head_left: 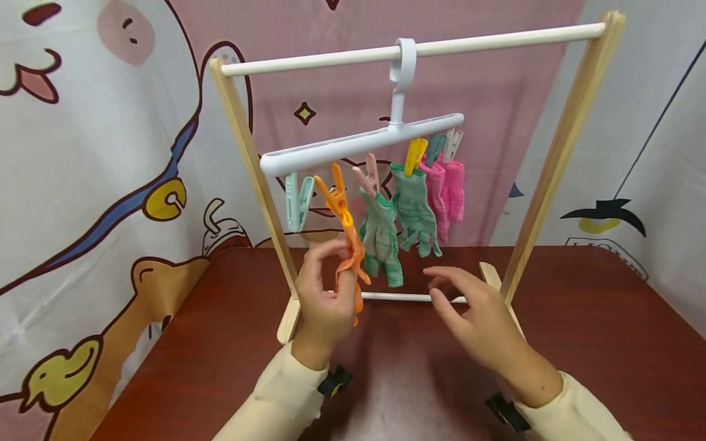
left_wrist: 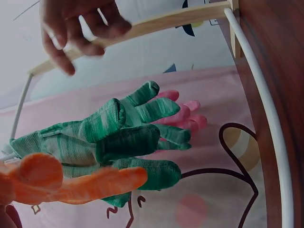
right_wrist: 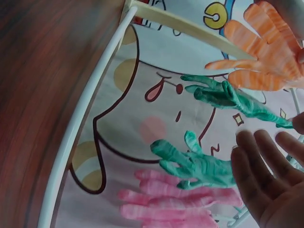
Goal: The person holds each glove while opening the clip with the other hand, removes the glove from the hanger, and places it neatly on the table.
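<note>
My left hand (head_left: 326, 300) pinches a small orange glove (head_left: 353, 250) between thumb and fingers. An orange clothespin (head_left: 335, 195) grips that glove's cuff below the white hanger (head_left: 331, 148). In the right wrist view the orange glove (right_wrist: 266, 52) shows its spread fingers. To its right hang two green striped gloves, one (head_left: 382, 236) under a pink clothespin (head_left: 368, 176), the other (head_left: 415, 208) under a yellow clothespin (head_left: 415, 156). Beyond them are pink gloves (head_left: 455, 191). My right hand (head_left: 480, 312) holds nothing, its fingers loosely bent below the green gloves.
The hanger hooks over the white top bar (head_left: 496, 43) of a rack with wooden posts (head_left: 562, 159), standing on a dark red-brown table (head_left: 220, 367). A mint clothespin (head_left: 298, 202) hangs at the hanger's left end without a glove. A cartoon-printed cloth (head_left: 138, 245) stands behind.
</note>
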Demonstrator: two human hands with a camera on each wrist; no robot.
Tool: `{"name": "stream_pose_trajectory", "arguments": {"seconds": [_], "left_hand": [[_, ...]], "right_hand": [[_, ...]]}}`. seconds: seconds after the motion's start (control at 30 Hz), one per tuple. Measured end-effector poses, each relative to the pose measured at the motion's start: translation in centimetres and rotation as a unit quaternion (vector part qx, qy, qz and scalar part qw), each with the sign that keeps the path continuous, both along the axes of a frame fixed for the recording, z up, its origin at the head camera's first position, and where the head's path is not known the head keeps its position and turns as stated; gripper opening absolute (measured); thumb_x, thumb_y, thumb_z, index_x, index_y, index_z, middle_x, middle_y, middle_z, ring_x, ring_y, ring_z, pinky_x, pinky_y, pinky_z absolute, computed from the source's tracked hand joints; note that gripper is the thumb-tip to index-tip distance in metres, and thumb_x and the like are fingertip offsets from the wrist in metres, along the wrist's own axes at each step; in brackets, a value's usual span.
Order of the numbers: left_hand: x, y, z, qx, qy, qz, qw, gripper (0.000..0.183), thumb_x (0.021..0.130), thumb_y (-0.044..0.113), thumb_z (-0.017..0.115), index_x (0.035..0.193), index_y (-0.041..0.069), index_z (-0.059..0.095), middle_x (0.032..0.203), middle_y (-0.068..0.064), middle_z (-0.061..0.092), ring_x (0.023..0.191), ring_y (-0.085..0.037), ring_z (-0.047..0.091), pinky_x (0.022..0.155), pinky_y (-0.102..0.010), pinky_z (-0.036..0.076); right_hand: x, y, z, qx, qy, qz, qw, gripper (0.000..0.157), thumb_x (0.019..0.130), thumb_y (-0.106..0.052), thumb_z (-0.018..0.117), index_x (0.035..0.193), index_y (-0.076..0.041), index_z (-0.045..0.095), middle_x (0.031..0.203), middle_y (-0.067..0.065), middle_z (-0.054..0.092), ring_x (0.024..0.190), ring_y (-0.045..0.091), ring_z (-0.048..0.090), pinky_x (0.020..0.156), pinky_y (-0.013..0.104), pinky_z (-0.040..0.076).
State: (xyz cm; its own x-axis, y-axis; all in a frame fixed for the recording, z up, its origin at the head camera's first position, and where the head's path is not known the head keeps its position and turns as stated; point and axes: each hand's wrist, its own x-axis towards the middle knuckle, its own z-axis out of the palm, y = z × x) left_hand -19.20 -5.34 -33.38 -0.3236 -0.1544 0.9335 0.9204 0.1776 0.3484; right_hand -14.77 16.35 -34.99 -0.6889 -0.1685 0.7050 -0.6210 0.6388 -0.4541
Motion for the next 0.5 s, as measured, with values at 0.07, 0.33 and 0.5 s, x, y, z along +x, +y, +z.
{"name": "stream_pose_trajectory", "arguments": {"seconds": [0.07,0.33,0.5], "left_hand": [[0.3,0.1,0.2,-0.007,0.002,-0.011,0.9999,0.025,0.083,-0.007,0.054,0.107,-0.008,0.061,0.086,-0.017,0.061,0.084,-0.028,0.058,0.082,-0.031,0.049],[0.9,0.5,0.3,-0.055,0.009,0.003,0.9985,0.024,0.081,-0.007,0.055,0.103,-0.002,0.064,0.086,-0.011,0.064,0.082,-0.024,0.057,0.079,-0.04,0.039],[1.2,0.5,0.1,-0.065,0.002,0.003,0.9979,0.026,0.079,-0.007,0.054,0.101,0.001,0.066,0.088,-0.01,0.065,0.085,-0.025,0.058,0.08,-0.037,0.041]], "right_hand": [[0.2,-0.1,0.3,-0.016,-0.003,0.013,1.0,0.042,0.085,0.004,0.07,0.124,-0.011,0.066,0.1,-0.001,0.071,0.088,0.002,0.063,0.074,0.009,0.05],[1.3,-0.8,1.2,-0.041,-0.014,0.061,0.997,0.053,0.085,0.005,0.069,0.135,-0.01,0.06,0.119,0.008,0.069,0.105,0.009,0.065,0.094,0.012,0.044],[1.7,-1.2,1.3,-0.048,-0.019,0.073,0.996,0.052,0.085,0.007,0.069,0.134,-0.007,0.059,0.121,0.01,0.068,0.108,0.011,0.064,0.095,0.014,0.045]]}}
